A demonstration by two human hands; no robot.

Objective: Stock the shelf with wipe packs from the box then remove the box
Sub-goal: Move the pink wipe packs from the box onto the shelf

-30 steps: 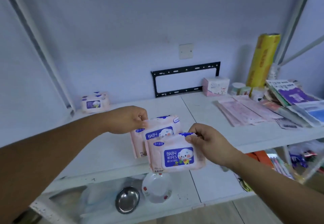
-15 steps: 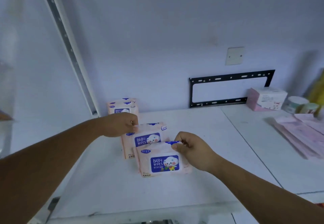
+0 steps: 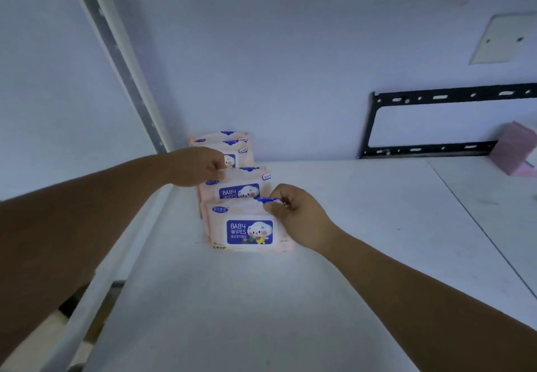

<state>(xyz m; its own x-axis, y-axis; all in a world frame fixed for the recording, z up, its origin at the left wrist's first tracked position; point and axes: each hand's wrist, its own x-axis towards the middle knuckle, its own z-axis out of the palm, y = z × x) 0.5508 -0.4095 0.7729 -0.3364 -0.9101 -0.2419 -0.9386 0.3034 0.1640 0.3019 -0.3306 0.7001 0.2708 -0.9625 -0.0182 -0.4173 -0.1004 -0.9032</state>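
Pink baby wipe packs with blue labels stand upright in a row on the white shelf (image 3: 363,226), near its left end. My right hand (image 3: 293,214) pinches the top edge of the front pack (image 3: 247,233). My left hand (image 3: 200,166) pinches the top edge of the second pack (image 3: 238,187) right behind it. Further back, against the wall, stand two more packs (image 3: 232,146), partly hidden by my left hand. The box is out of view.
A grey metal shelf upright (image 3: 122,60) rises at the left. A black wall bracket (image 3: 441,124) and a pale wall plate (image 3: 505,38) are on the wall at the right. A pink box (image 3: 515,152) sits on the shelf at the far right.
Both hands have carried the two packs left and back along the shelf, up to the packs at the wall. The two packs now stand on the shelf surface.
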